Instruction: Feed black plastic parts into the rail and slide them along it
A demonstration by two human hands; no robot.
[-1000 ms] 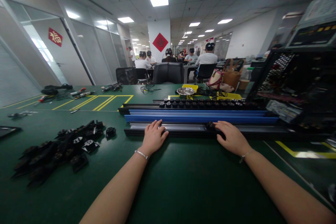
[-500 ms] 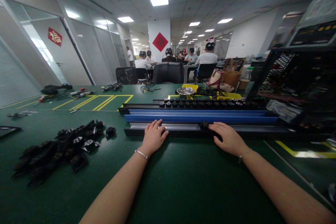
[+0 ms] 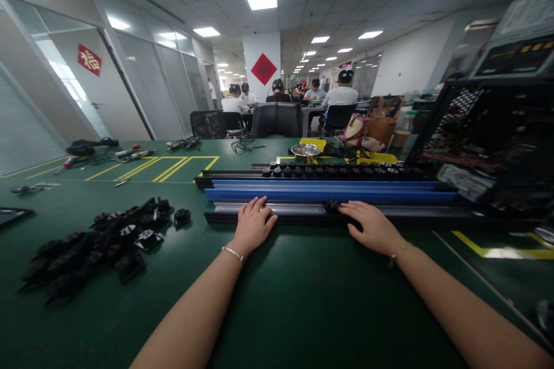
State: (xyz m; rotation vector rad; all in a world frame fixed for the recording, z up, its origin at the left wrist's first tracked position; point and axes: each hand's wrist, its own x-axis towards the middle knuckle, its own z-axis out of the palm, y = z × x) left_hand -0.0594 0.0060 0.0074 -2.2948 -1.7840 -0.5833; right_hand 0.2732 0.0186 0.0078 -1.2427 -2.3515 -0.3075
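Note:
A long black rail (image 3: 298, 208) with a shiny grey channel lies crosswise in front of me. My left hand (image 3: 254, 225) rests over its left part, fingers stretched out and thumb apart along the near side. A small black round part (image 3: 332, 205) sits in the channel right of the middle. My right hand (image 3: 372, 226) is open beside it, its stretched fingertips at the part's right side, apparently touching. Behind the rail lies a blue rail (image 3: 329, 190), and beyond that a row of small black parts (image 3: 311, 170) on another dark rail.
A heap of loose black parts (image 3: 99, 242) lies on the green table (image 3: 303, 300) at left, a single black part (image 3: 182, 217) beside it. A metal bowl (image 3: 306, 151) and yellow trays (image 3: 377, 158) stand behind the rails. A black open-frame rack (image 3: 476, 127) rises at right. People sit farther back.
My right hand has moved slightly left along the rail, and the small black part has shifted left with it. My left hand stays in place.

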